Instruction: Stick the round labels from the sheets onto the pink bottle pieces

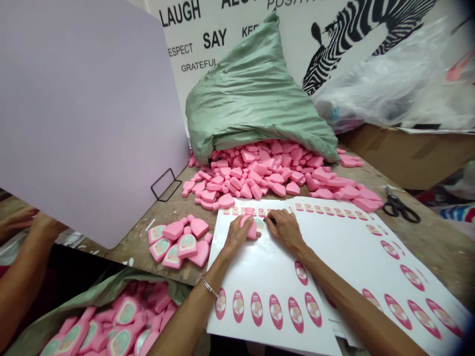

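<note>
My left hand (233, 236) is shut on a pink foam piece (249, 227), pressing it near the top edge of a white sticker sheet (260, 291). Rows of oval pink labels are printed on the sheets. My right hand (285, 230) rests on the sheet just beside the foam piece, with a small dark object (272, 220) at its fingertips. What that object is, I cannot tell. Labelled foam pieces (181, 245) lie in a cluster left of the sheets, and a loose heap of unlabelled ones (252, 173) spills from a green sack (256, 94).
A co-worker's hands (31, 222) reach in at the left beside a lilac board (81, 113) on a wire stand (165, 185). Labelled pieces fill a green bag (111, 326) at lower left. Black scissors (401, 207) lie on the wooden table (426, 247) at right.
</note>
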`<control>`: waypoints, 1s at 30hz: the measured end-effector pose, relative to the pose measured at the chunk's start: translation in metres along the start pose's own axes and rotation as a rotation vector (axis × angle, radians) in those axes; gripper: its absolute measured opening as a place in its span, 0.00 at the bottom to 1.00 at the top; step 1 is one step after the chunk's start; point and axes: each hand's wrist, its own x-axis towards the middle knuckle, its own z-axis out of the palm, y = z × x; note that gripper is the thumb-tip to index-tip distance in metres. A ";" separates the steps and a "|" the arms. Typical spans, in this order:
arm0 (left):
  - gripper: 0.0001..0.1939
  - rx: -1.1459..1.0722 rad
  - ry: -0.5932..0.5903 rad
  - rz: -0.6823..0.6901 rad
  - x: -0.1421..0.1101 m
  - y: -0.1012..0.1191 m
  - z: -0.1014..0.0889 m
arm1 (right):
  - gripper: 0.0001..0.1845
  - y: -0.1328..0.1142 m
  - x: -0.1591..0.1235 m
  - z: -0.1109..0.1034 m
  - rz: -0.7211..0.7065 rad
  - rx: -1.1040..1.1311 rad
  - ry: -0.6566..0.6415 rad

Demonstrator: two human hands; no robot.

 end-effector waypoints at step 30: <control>0.27 -0.404 -0.017 -0.046 -0.008 0.006 -0.001 | 0.22 -0.045 -0.001 -0.037 0.340 0.763 -0.019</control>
